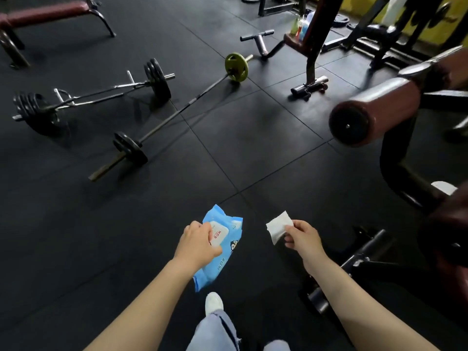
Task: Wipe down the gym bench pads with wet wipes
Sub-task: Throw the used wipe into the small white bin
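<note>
My left hand [196, 245] grips a blue pack of wet wipes [224, 245] with a white lid, held above the black floor. My right hand [302, 238] pinches a folded white wet wipe [278, 228] between thumb and fingers. To the right stands a bench with maroon padding: a round roller pad [374, 110] sticks out towards me, and a dark maroon pad [448, 224] shows at the right edge. A second maroon flat bench [48, 12] stands at the far left.
Two loaded barbells [96, 97] and a long bar with a green plate [236, 67] lie on the black rubber floor [253, 148] ahead. The bench's black frame [359, 254] runs along the floor under my right arm. More machines stand at the back right. My white shoe [214, 302] is below.
</note>
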`<state>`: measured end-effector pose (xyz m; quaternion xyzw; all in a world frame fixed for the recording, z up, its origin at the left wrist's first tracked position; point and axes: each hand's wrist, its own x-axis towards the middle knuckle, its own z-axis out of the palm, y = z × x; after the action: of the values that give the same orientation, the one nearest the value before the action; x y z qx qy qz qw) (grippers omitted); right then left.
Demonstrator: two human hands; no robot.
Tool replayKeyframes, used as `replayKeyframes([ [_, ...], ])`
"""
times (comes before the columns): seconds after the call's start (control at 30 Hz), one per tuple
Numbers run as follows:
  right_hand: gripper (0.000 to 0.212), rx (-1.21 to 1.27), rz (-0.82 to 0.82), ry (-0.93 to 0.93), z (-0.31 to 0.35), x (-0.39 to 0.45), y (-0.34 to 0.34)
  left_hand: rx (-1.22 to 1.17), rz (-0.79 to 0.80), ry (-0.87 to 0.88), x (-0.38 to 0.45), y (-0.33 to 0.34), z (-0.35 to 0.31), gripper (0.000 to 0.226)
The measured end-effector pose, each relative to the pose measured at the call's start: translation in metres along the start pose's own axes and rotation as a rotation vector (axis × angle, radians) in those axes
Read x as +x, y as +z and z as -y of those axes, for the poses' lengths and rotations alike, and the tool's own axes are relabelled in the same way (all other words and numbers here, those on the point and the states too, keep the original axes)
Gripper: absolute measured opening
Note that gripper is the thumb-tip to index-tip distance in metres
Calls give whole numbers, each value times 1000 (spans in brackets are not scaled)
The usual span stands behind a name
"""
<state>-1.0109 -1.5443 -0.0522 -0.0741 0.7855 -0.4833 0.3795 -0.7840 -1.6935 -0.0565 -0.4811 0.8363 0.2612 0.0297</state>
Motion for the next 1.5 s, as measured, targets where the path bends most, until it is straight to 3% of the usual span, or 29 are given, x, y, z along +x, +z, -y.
replayKeyframes([
  [0.17,14,73,-38,11,58,59,46,97,26,72,108,-56,13,31],
  [0.43,14,136,-49,33,148,196,105,34,-1,80,288,-104,-2,29],
  [0.77,12,179,-104,76,276,374,111,77,39,119,490,-150,-67,26],
  [1.17,9,333,-386,179,357,553,71,122,199,485,746,-173,-205,35],
  [1.5,12,499,-722,263,388,647,-34,220,395,822,894,-148,-384,42],
])
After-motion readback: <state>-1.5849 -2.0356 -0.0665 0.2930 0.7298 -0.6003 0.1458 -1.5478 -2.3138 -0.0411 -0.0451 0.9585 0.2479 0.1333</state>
